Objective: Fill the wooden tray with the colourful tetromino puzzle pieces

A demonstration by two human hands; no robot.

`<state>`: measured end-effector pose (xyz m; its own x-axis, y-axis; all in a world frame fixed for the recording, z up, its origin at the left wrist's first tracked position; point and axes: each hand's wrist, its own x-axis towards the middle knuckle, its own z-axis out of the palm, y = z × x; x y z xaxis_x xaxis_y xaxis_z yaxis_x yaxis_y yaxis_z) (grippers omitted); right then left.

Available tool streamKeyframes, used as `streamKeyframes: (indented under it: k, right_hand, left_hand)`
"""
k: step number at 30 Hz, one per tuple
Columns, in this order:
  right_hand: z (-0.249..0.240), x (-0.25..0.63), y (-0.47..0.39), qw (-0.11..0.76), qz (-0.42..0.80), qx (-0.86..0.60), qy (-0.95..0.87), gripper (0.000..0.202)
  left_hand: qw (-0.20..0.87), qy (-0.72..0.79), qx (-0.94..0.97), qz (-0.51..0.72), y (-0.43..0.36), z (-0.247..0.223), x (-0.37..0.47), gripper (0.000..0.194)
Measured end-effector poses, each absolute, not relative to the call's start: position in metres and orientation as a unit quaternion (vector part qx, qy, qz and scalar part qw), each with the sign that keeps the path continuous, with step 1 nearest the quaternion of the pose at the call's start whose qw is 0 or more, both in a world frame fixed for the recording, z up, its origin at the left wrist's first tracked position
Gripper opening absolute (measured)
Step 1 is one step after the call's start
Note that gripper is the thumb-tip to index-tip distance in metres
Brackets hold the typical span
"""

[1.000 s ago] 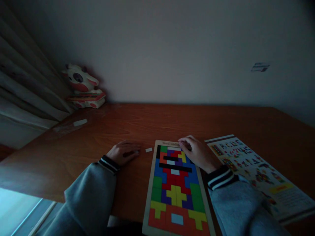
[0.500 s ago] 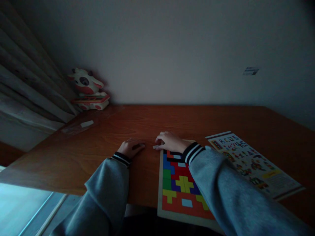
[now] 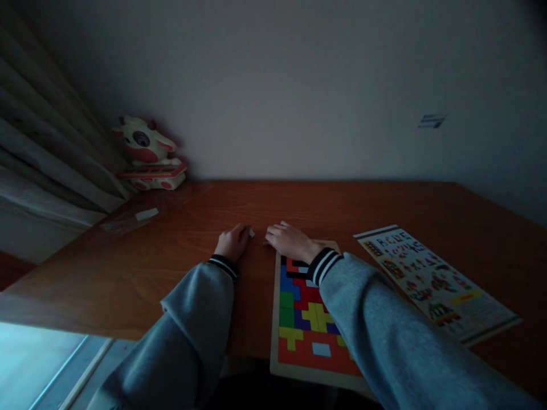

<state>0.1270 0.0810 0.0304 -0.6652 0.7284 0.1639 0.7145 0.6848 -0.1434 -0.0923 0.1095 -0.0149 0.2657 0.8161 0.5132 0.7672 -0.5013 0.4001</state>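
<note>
A small pale piece (image 3: 252,232) shows at the fingertips of my left hand (image 3: 233,242), whose fingers are closed on it above the wooden table. My right hand (image 3: 290,241) lies palm down just beyond the top left corner of a puzzle board (image 3: 274,341), its fingers stretched out to the left. Red, blue, green, yellow, purple and orange block pieces (image 3: 316,316) fill much of the board, with a pale gap near its bottom. My right sleeve covers the board's right side.
A printed sheet (image 3: 431,279) with coloured pictures lies on the table (image 3: 179,250) at the right. A cow toy (image 3: 149,154) stands at the back left by the curtain (image 3: 47,142). Near it is a clear plastic wrapper with a white label (image 3: 147,214).
The pale piece has passed from my right fingertips to my left hand. My left hand has moved forward and right; my right hand has flattened. The view has shifted slightly.
</note>
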Motion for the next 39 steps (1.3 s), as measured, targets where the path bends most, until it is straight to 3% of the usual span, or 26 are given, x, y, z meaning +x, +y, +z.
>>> streamKeyframes:
  k: [10, 14, 16, 23, 29, 33, 39]
  right_hand:
    - [0.037, 0.209, 0.061, 0.228, 0.034, -0.474, -0.850, 0.020]
    - [0.019, 0.246, 0.043, 0.441, 0.135, -0.533, -0.709, 0.024]
    - [0.013, 0.254, 0.038, 0.487, 0.158, -0.531, -0.675, 0.026]
    - [0.010, 0.261, 0.030, 0.427, 0.109, -0.511, -0.738, 0.025]
    - [0.008, 0.256, 0.025, 0.336, 0.084, -0.477, -0.808, 0.016]
    - [0.011, 0.250, 0.022, 0.289, 0.024, -0.458, -0.841, 0.013]
    - [0.012, 0.252, 0.022, 0.239, -0.041, -0.442, -0.864, 0.016]
  left_hand:
    - [0.124, 0.468, 0.784, 0.388, 0.128, -0.010, -0.024, 0.022]
    - [0.222, 0.406, 0.789, 0.404, 0.119, -0.008, -0.006, 0.025]
    - [0.270, 0.378, 0.785, 0.411, 0.116, -0.007, 0.000, 0.027]
    - [0.287, 0.327, 0.806, 0.402, 0.099, 0.001, 0.004, 0.023]
    - [0.224, 0.191, 0.888, 0.354, 0.091, 0.002, 0.009, 0.012]
    - [0.195, 0.129, 0.915, 0.330, 0.091, -0.002, 0.011, 0.015]
    - [0.164, 0.158, 0.927, 0.299, 0.086, 0.002, 0.011, 0.024]
